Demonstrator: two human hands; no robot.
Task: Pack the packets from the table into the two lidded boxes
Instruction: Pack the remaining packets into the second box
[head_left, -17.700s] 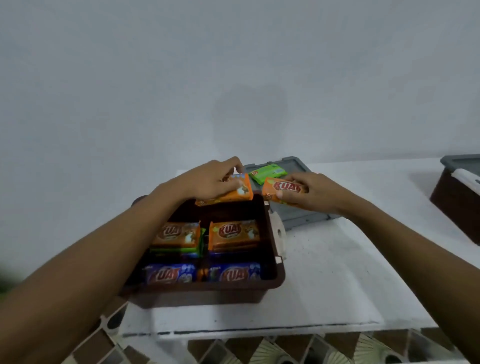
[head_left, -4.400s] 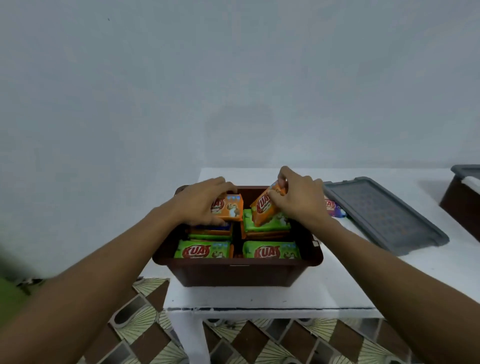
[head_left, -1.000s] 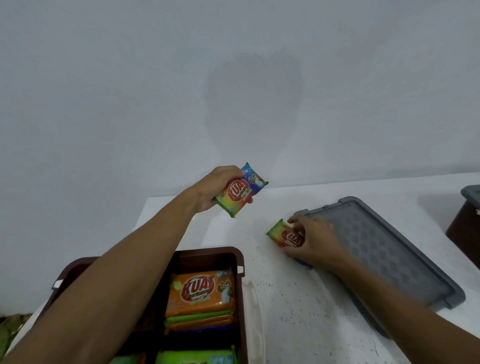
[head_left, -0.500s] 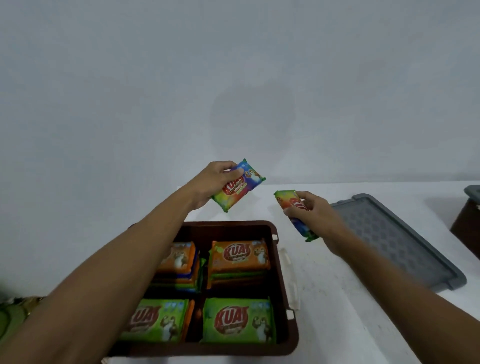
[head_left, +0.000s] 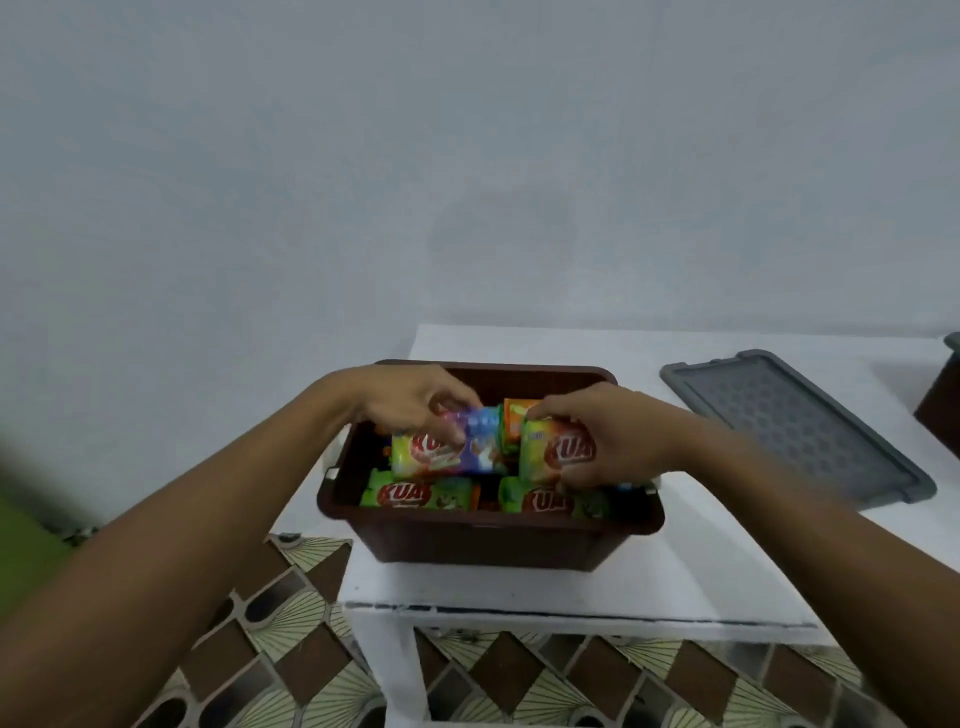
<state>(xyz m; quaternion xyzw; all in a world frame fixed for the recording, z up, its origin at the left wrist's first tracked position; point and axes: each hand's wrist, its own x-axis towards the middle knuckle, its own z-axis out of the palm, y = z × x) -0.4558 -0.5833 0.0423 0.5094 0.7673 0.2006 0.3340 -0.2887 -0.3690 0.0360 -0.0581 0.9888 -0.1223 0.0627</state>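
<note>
A brown box stands open at the near left corner of the white table, with stacked packets inside. My left hand holds a rainbow packet over the box's left half. My right hand grips a second rainbow packet over the right half. Two green packets lie in the front row below them. An orange packet shows between my hands at the back.
The grey lid lies flat on the table to the right of the box. A second brown box is cut off at the right edge. Patterned floor tiles show below the table's front edge.
Both hands have come down from above the table and carried their rainbow packets into the box. The view has pulled back, so the whole box shows.
</note>
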